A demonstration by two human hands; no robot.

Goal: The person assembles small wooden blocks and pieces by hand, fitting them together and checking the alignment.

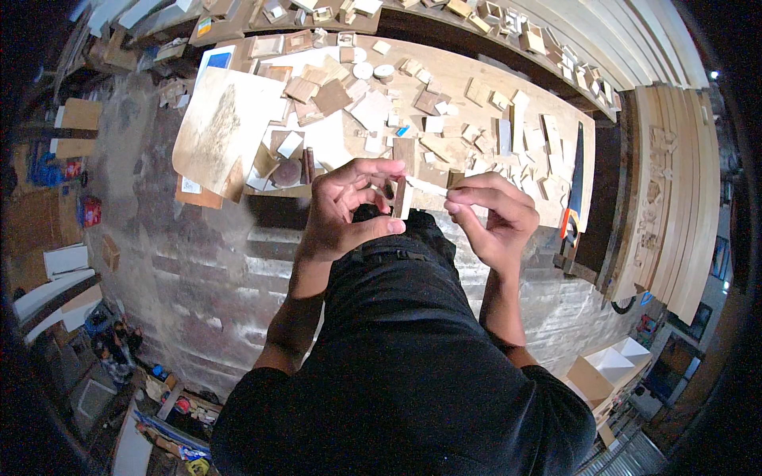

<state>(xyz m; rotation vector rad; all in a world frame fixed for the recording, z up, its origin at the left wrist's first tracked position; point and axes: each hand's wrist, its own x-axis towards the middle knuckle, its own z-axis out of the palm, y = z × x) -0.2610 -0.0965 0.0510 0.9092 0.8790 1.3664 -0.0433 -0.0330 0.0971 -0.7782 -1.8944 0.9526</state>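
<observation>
Between the thumb and fingers of my left hand is a small wooden block, held on edge above the near side of the bench. My right hand pinches a thin whitish stick between thumb and fingertips. The stick's far end meets the block's upper part; whether it touches or goes into it, I cannot tell. Both hands are closed. Beyond them, the wooden workbench carries many scattered wood offcuts and small blocks.
A hand saw with an orange handle lies along the bench's right end. A large thin wooden board rests at the left, near a round brown disc. Long planks are stacked at the right. A shelf behind holds small wooden boxes.
</observation>
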